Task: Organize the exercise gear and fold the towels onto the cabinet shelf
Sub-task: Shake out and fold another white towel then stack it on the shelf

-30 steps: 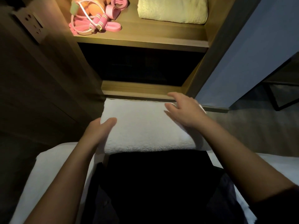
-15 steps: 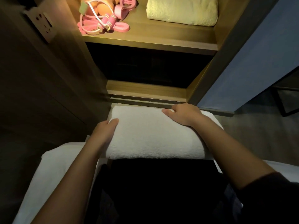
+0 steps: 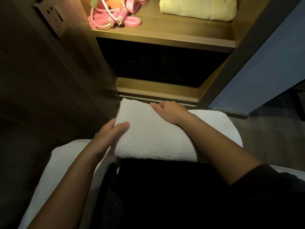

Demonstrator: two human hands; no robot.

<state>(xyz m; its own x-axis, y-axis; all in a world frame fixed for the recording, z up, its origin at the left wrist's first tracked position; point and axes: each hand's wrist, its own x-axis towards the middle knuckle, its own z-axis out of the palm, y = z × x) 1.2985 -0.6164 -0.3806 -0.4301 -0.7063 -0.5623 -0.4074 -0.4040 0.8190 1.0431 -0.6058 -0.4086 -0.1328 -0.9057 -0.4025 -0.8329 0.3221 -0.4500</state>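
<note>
While the folded white towel (image 3: 155,138) is lying at frame centre, the left hand (image 3: 110,134) is pinching its left edge and the right hand (image 3: 171,111) is curling its fingers over the far edge. Up top, a yellow towel (image 3: 198,9) and pink jump rope (image 3: 115,17) are sitting on the shelf (image 3: 165,33).
</note>
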